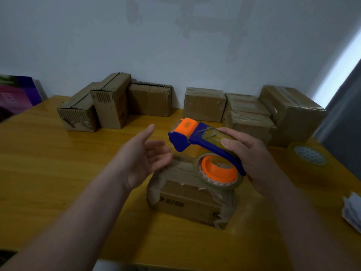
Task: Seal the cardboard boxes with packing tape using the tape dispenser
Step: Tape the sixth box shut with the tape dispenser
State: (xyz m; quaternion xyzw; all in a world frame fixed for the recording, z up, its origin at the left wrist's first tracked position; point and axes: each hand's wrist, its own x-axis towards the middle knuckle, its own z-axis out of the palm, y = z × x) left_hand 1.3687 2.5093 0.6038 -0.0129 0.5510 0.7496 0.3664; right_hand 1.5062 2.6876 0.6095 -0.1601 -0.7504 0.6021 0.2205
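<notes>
Two hands are held up over a small cardboard box [187,198], which is set on the yellow table [48,173], near its front edge. Old torn tape is seen on the top of the box.

The tape dispenser [207,142] is gripped by the right hand [254,161]. The thumb is laid on the blue handle and the fingers are curled round it. The dispenser is lifted just above the box, with its orange and blue head pointed to the left. A tape roll [218,174] is fitted on its orange wheel, low over the box top. Whether the roll is touching the box cannot be told.

The left hand [140,157] is spread wide with nothing held in it, just beside the dispenser's head.

More boxes are lined up by the wall: a left group of boxes [111,102] and a right group of boxes [252,114]. A spare tape roll [308,159] is placed on the table at the right. Some white paper [353,210] is seen at the right edge, and a purple box [17,94] at the far left.
</notes>
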